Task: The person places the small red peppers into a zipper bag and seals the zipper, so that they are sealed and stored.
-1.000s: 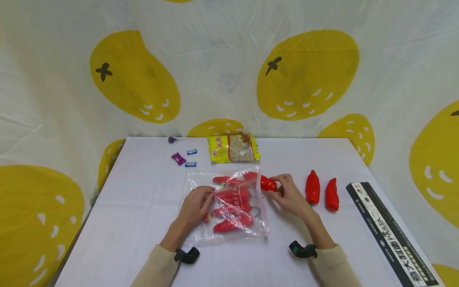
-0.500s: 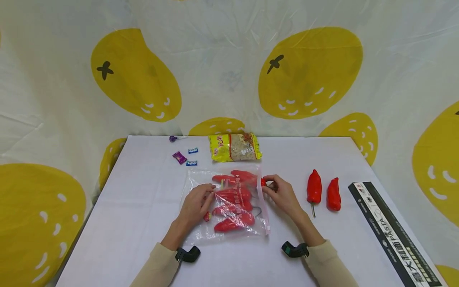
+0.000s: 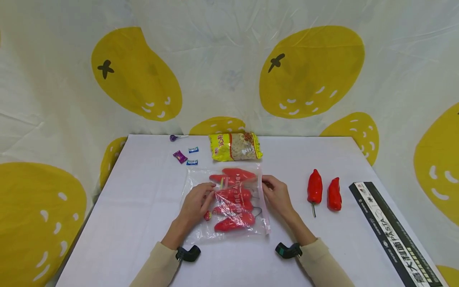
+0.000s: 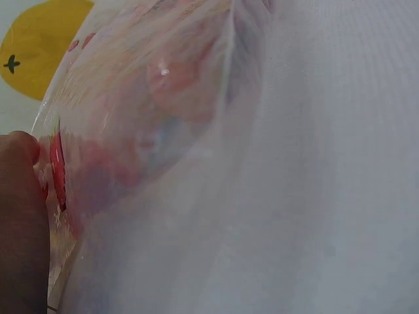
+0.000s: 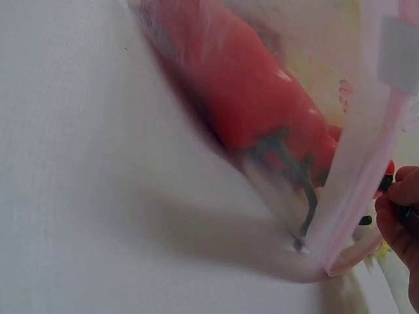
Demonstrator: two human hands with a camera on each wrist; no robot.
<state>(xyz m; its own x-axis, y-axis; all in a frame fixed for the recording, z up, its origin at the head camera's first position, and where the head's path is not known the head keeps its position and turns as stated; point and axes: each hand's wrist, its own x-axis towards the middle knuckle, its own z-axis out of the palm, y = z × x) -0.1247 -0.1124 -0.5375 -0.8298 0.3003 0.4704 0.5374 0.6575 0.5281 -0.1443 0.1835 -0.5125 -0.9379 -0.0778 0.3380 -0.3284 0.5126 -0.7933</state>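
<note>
A clear zip bag (image 3: 201,236) with pink printing lies on the table, its pink-edged mouth facing right. Several red peppers (image 3: 234,221) are inside it. My left hand (image 3: 193,204) pinches the bag's upper film near its middle; in the left wrist view the raised plastic (image 4: 196,124) spreads beside the thumb. At the bag's mouth, my right hand (image 3: 280,195) grips the dark green stem of a pepper (image 5: 391,168), whose body reaches into the bag. Two more red peppers, one with a stem (image 3: 314,187) and one without a visible stem (image 3: 334,194), lie right of that hand.
Behind the bag lies a yellow packet (image 3: 235,147). A lollipop (image 3: 173,138), a purple wrapped candy (image 3: 180,156) and two small blue packets (image 3: 192,162) are at the back left. A long black-and-white pasta box (image 3: 392,231) lies along the right edge.
My right hand has moved left to the bag's mouth, and its pepper has slid from half outside to nearly all inside. The left hand has stayed in place.
</note>
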